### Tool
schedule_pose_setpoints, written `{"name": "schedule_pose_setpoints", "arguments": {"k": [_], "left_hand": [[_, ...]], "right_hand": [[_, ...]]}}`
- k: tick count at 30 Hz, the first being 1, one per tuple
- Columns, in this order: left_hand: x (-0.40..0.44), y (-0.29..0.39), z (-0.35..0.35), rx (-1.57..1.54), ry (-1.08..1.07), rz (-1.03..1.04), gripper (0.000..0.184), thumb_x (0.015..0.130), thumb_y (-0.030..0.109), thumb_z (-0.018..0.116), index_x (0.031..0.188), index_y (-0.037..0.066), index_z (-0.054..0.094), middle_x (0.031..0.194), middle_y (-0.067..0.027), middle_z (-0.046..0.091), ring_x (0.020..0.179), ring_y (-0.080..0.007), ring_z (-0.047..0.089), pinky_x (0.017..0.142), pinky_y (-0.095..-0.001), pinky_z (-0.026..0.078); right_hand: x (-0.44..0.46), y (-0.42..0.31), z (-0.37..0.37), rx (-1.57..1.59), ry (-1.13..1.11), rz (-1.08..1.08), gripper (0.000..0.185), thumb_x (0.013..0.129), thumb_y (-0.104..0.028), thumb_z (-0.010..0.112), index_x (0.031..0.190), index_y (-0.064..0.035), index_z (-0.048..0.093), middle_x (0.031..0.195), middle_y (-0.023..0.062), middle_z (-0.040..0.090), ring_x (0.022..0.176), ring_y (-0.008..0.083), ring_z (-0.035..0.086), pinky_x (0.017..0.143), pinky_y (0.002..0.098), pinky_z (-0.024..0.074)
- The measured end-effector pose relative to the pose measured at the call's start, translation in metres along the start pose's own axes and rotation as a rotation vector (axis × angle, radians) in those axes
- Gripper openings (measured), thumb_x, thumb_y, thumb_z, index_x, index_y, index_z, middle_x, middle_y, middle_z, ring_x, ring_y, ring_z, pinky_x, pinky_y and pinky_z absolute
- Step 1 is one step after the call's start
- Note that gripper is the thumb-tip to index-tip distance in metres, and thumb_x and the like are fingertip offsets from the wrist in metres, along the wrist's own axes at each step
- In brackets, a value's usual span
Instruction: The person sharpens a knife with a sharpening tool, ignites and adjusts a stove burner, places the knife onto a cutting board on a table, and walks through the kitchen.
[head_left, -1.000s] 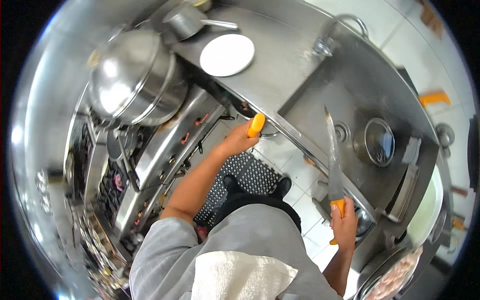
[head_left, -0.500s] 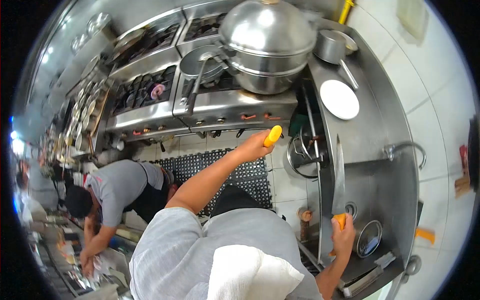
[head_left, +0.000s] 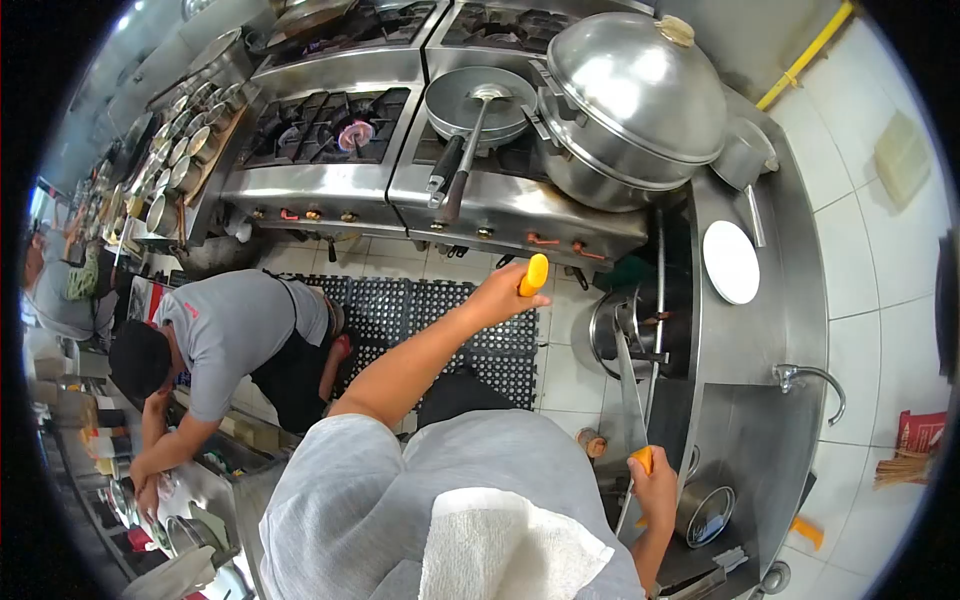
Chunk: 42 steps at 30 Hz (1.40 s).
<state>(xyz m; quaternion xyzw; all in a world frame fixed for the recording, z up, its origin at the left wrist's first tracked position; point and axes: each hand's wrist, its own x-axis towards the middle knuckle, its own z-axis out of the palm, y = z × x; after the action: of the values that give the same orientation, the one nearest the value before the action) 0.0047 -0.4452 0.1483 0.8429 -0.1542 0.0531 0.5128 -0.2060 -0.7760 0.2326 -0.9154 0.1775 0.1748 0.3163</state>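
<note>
My left hand [head_left: 508, 296] is closed around a yellow handle [head_left: 536, 272], held out over the floor mat in front of the stove. What the handle belongs to is hidden from this angle. In my right hand [head_left: 656, 488] is a knife [head_left: 631, 395] with an orange-yellow grip, its long blade pointing forward, toward the stove side. The knife is held beside the sink [head_left: 735, 425], over its left edge. A metal pot or strainer [head_left: 707, 515] sits in the sink near my right hand.
A large steamer pot [head_left: 640, 100] and a frying pan [head_left: 470, 105] with a ladle stand on the stove, where one burner [head_left: 355, 135] is lit. A white plate [head_left: 731, 262] lies on the steel counter. At left, a co-worker [head_left: 240, 330] bends over a worktop.
My right hand and the knife have moved left, from over the sink to its edge. My left hand stays closed on the yellow handle. The view has turned slightly.
</note>
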Motion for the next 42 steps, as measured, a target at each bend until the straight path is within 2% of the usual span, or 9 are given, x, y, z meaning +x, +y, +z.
{"name": "schedule_pose_setpoints", "arguments": {"k": [7, 13, 15, 19, 22, 24, 32, 37, 42], "left_hand": [[0.003, -0.028, -0.015, 0.048, -0.017, -0.039, 0.041, 0.067, 0.034, 0.078, 0.082, 0.004, 0.056, 0.078, -0.0113, 0.058, 0.073, -0.0276, 0.056, 0.067, -0.0356, 0.045], [-0.001, -0.054, -0.015, 0.011, -0.104, -0.144, 0.032, 0.072, 0.029, 0.074, 0.085, 0.004, 0.058, 0.081, -0.0109, 0.061, 0.075, -0.0248, 0.060, 0.070, -0.0336, 0.047], [-0.005, -0.066, -0.008, -0.141, -0.141, -0.268, 0.032, 0.073, 0.026, 0.073, 0.090, 0.002, 0.059, 0.083, -0.0158, 0.062, 0.073, -0.0279, 0.060, 0.069, -0.0347, 0.047], [-0.022, -0.066, -0.003, -0.078, -0.216, -0.209, 0.024, 0.077, 0.017, 0.069, 0.092, 0.002, 0.059, 0.082, -0.0132, 0.064, 0.073, -0.0245, 0.062, 0.069, -0.0330, 0.048], [-0.039, -0.079, 0.003, -0.073, -0.187, -0.098, 0.022, 0.077, 0.015, 0.068, 0.093, 0.002, 0.059, 0.084, -0.0124, 0.065, 0.076, -0.0253, 0.063, 0.069, -0.0329, 0.048], [-0.053, -0.085, 0.005, -0.093, -0.203, -0.237, 0.021, 0.077, 0.015, 0.068, 0.093, 0.003, 0.059, 0.086, -0.0123, 0.065, 0.079, -0.0261, 0.063, 0.070, -0.0328, 0.048], [-0.080, -0.071, -0.002, 0.031, -0.243, -0.338, 0.020, 0.076, 0.011, 0.067, 0.093, 0.003, 0.059, 0.087, -0.0140, 0.064, 0.081, -0.0297, 0.063, 0.071, -0.0347, 0.047], [-0.095, -0.109, 0.019, 0.012, -0.292, -0.336, 0.021, 0.081, 0.017, 0.064, 0.094, 0.001, 0.061, 0.080, -0.0161, 0.064, 0.076, -0.0275, 0.063, 0.067, -0.0344, 0.048], [-0.082, -0.098, 0.045, -0.084, -0.405, -0.283, 0.016, 0.078, 0.011, 0.066, 0.089, 0.000, 0.061, 0.078, -0.0079, 0.065, 0.072, -0.0205, 0.062, 0.068, -0.0305, 0.048]], "right_hand": [[0.001, -0.036, 0.024, -0.042, -0.041, 0.074, 0.026, 0.081, -0.019, 0.064, 0.095, -0.0015, 0.052, 0.065, 0.0145, 0.059, 0.050, 0.0230, 0.060, 0.045, 0.0341, 0.0448], [0.002, -0.038, 0.050, 0.047, -0.030, 0.191, 0.024, 0.083, -0.018, 0.062, 0.097, -0.0013, 0.051, 0.065, 0.0119, 0.056, 0.048, 0.0184, 0.055, 0.043, 0.0316, 0.0438], [0.002, -0.031, 0.057, 0.520, -0.089, 0.282, 0.020, 0.085, -0.016, 0.058, 0.098, -0.0030, 0.050, 0.063, 0.0065, 0.052, 0.045, 0.0136, 0.049, 0.040, 0.0275, 0.0406], [0.005, -0.013, 0.077, 0.815, -0.062, 0.385, 0.017, 0.089, -0.013, 0.048, 0.104, -0.0054, 0.047, 0.074, 0.0039, 0.052, 0.053, 0.0116, 0.051, 0.042, 0.0239, 0.0424], [0.010, -0.012, 0.081, 0.980, -0.025, 0.450, 0.020, 0.089, -0.014, 0.047, 0.107, -0.0071, 0.046, 0.079, 0.0041, 0.052, 0.058, 0.0120, 0.052, 0.045, 0.0247, 0.0455], [0.012, -0.007, 0.074, 1.044, -0.060, 0.456, 0.021, 0.089, -0.015, 0.047, 0.108, -0.0076, 0.045, 0.080, 0.0040, 0.052, 0.059, 0.0122, 0.053, 0.046, 0.0250, 0.0463], [0.035, -0.004, 0.038, 1.131, -0.168, 0.303, 0.027, 0.088, -0.016, 0.050, 0.113, -0.0058, 0.044, 0.080, 0.0027, 0.054, 0.059, 0.0104, 0.053, 0.049, 0.0237, 0.0470], [0.018, -0.001, -0.051, 1.039, 0.022, 0.167, 0.032, 0.088, -0.020, 0.054, 0.114, -0.0042, 0.044, 0.085, 0.0054, 0.057, 0.061, 0.0112, 0.056, 0.051, 0.0240, 0.0475], [-0.037, 0.012, -0.140, 1.011, 0.545, 0.067, 0.030, 0.092, -0.028, 0.048, 0.115, -0.0094, 0.044, 0.079, 0.0040, 0.056, 0.058, 0.0100, 0.054, 0.050, 0.0223, 0.0455]]}}
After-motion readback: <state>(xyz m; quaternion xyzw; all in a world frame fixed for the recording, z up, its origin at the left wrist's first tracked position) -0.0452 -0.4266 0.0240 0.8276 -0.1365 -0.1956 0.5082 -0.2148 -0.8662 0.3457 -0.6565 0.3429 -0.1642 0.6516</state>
